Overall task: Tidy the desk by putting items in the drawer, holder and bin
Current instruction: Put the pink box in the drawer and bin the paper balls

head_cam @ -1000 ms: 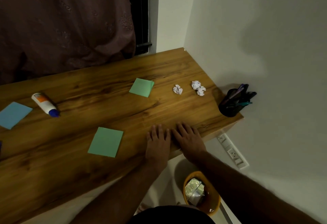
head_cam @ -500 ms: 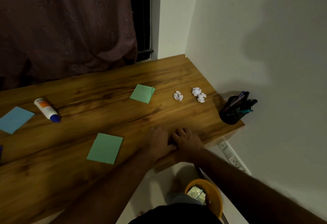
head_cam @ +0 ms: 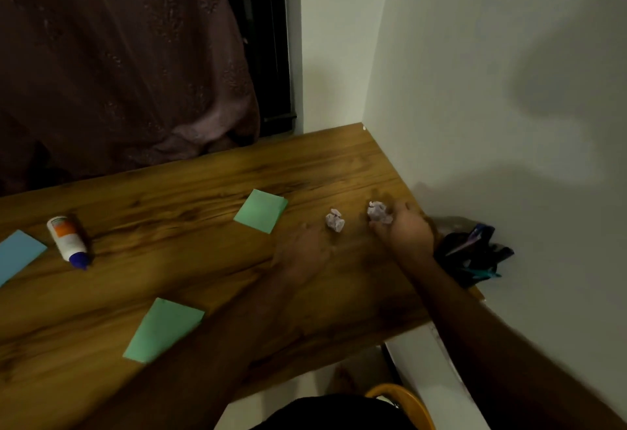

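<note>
1. The right hand (head_cam: 405,231) lies on the worktop (head_cam: 190,192) at 3 o'clock, fingers touching a crumpled paper ball (head_cam: 379,212); whether it grips is blurred.
2. The left hand (head_cam: 302,251) rests just beside another paper ball (head_cam: 335,220), its finger pose too blurred to tell.
3. The pen holder (head_cam: 470,254) stands at 3 o'clock, the bin's (head_cam: 403,395) rim at 5.
</note>
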The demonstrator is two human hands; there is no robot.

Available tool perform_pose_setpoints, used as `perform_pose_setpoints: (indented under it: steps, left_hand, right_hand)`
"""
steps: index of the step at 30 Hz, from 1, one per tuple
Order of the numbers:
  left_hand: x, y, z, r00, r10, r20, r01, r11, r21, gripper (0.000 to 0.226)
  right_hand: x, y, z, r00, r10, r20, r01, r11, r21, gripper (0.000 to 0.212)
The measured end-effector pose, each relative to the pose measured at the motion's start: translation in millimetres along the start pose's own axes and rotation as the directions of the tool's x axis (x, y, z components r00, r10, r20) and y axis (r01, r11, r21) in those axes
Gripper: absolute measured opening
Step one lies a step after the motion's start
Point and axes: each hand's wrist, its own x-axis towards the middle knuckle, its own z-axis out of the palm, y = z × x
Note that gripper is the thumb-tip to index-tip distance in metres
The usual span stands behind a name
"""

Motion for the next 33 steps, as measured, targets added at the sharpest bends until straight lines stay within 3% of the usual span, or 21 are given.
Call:
perform_pose_setpoints:
  steps: [4, 7, 9, 14, 15, 16, 19, 21, 24, 26, 27, 29, 31, 33]
  left_hand:
    - [22, 16, -1, 0.993, -0.031, -0.115, 0.020, 0.995, -0.096, 0.059]
    - [28, 27, -1, 0.965, -0.034, -0.258, -0.023, 0.977, -0.214, 0.044]
    - [29, 33, 2, 0.959, -0.068, -0.274, -0.026, 0.946, -0.324, 0.034]
    - [35, 46, 7, 0.959, -0.177, -0.222, 0.011, 0.805, -0.593, 0.036]
    - [37, 50, 5, 0.966, -0.203, -0.161, 0.036, 0.719, -0.694, 0.039]
    - [40, 54, 2, 0.975, -0.216, -0.052, 0.083, 0.572, -0.816, 0.043]
    - [47, 58, -7, 0.947, -0.081, 0.310, 0.315, 0.062, -0.947, 0.064]
    - [52, 51, -11, 0.927, 0.001, 0.375, 0.374, -0.074, -0.925, 0.068]
    - [54, 47, -19, 0.927, -0.010, 0.375, 0.371, -0.122, -0.920, 0.040]
    - [61, 42, -21, 0.937, -0.130, 0.324, 0.316, -0.074, -0.946, 0.017]
    - [66, 36, -20, 0.944, -0.194, 0.268, 0.277, 0.018, -0.961, 0.008]
    - [75, 24, -19, 0.954, -0.272, 0.127, 0.213, 0.315, -0.925, 0.007]
    - [80, 13, -19, 0.952, -0.304, 0.028, 0.188, 0.513, -0.838, 0.014]
    - [83, 7, -20, 0.944, -0.329, -0.002, 0.202, 0.585, -0.785, 0.027]
  right_hand:
    - [27, 8, 4, 0.986, 0.140, 0.095, -0.146, 0.988, 0.051, 0.068]
    - [28, 11, 14, 0.975, 0.160, 0.157, -0.180, 0.976, 0.121, 0.042]
    - [23, 13, 17, 0.978, 0.148, 0.145, -0.170, 0.973, 0.155, 0.028]
    - [10, -8, 7, 0.995, 0.001, 0.096, -0.029, 0.955, 0.296, 0.033]
    - [11, -15, 4, 0.994, -0.071, 0.078, 0.044, 0.952, 0.304, 0.030]
    - [12, -21, 2, 0.986, -0.155, 0.054, 0.130, 0.937, 0.323, 0.026]
    - [21, -31, -1, 0.913, -0.403, 0.062, 0.349, 0.851, 0.393, 0.027]
    - [28, -30, -3, 0.842, -0.522, 0.133, 0.430, 0.800, 0.419, 0.031]
    - [36, -25, -8, 0.805, -0.576, 0.144, 0.422, 0.726, 0.543, 0.035]
    - [43, -18, -7, 0.882, -0.466, 0.071, 0.359, 0.762, 0.539, 0.034]
    - [48, -13, -5, 0.928, -0.371, 0.012, 0.326, 0.829, 0.454, 0.032]
    - [58, -2, 3, 0.973, -0.214, -0.081, 0.227, 0.948, 0.223, 0.031]
    - [64, 6, 12, 0.988, -0.153, -0.014, 0.154, 0.980, 0.126, 0.039]
    - [65, 10, 24, 0.982, -0.155, 0.105, 0.143, 0.983, 0.115, 0.045]
